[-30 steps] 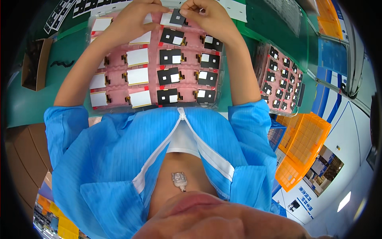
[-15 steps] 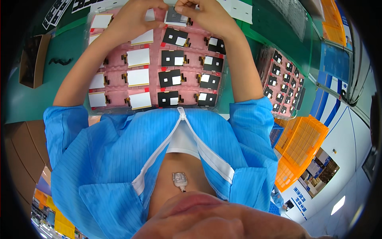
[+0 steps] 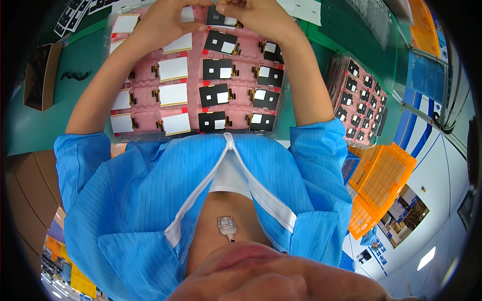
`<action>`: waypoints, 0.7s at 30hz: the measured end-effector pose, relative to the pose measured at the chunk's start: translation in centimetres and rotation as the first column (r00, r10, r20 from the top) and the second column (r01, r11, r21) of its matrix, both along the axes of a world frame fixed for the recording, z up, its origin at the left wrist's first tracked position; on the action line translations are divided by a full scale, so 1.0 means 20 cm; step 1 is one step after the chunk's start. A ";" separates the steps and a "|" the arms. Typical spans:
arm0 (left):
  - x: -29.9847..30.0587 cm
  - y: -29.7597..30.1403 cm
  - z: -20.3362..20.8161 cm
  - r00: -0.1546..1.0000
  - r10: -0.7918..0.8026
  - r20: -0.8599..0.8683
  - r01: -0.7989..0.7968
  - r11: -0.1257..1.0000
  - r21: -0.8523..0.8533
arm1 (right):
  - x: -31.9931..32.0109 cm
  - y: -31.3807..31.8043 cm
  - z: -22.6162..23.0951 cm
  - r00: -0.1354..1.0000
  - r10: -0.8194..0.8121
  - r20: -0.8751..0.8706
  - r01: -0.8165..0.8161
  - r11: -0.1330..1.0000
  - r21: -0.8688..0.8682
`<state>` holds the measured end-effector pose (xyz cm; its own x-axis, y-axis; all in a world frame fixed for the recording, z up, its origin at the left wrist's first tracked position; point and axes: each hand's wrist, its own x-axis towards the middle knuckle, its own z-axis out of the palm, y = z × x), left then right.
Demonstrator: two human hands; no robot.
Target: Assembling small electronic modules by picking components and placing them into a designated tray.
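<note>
Black sheet (image 3: 216,18) now lies flatter near the tray's (image 3: 196,65) far edge; right hand (image 3: 261,17) pinched there, grip unclear tbh; left hand's (image 3: 168,20) thumb spread wide.

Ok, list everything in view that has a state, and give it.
Left hand, thumb and fingers apart.
Right hand, fingers bent at the top black panel.
Middle tray, loaded with white panels and black panels.
Right-side tray, loaded.
Cardboard box, open.
Blue jacket, unzipped at the neck.
Ceiling light, lit.

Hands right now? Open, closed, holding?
Left hand: open, nothing visibly held.
Right hand: at the top black panel; can't tell if closed on it.
</note>
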<state>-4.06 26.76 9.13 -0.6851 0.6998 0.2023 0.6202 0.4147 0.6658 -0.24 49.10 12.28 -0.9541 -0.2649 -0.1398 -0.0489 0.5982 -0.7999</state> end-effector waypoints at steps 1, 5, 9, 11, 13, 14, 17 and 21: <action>-0.04 0.02 -0.12 0.983 -0.186 0.004 0.163 0.870 0.466 | 0.00 -0.02 0.01 1.000 0.008 -0.017 -0.008 1.000 0.010; -0.04 0.05 -0.15 0.933 -0.354 -0.064 0.259 0.537 0.803 | 0.00 0.01 -0.03 1.000 -0.005 -0.017 0.005 1.000 -0.031; 0.00 0.01 0.00 1.000 0.010 0.000 -0.010 1.000 -0.019 | 0.00 0.01 -0.04 0.999 -0.028 -0.020 0.028 1.000 -0.010; -0.04 0.06 -0.11 0.931 -0.362 -0.048 0.249 0.534 0.808 | 0.01 0.00 -0.02 0.999 -0.024 -0.023 0.024 1.000 0.000; -0.04 0.04 -0.13 0.930 -0.364 -0.043 0.251 0.545 0.800 | 0.01 0.00 -0.02 0.998 -0.023 -0.063 0.024 1.000 0.004; -0.04 0.04 -0.13 0.928 -0.370 -0.035 0.248 0.548 0.799 | 0.01 0.00 -0.02 0.998 -0.026 -0.061 0.026 1.000 0.005; -0.04 0.04 -0.12 0.927 -0.374 -0.015 0.238 0.558 0.795 | 0.01 0.00 -0.03 0.997 -0.027 -0.077 0.027 1.000 -0.008; 0.01 0.00 0.01 1.000 0.023 0.008 -0.023 0.999 -0.039 | 0.02 -0.01 -0.02 0.996 -0.040 -0.086 0.042 0.999 0.020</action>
<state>-3.93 26.82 9.37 -0.7024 0.6913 0.1694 0.6049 0.4544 0.6540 0.26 48.90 11.92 -0.9727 -0.2235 -0.0629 -0.0916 0.6184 -0.7805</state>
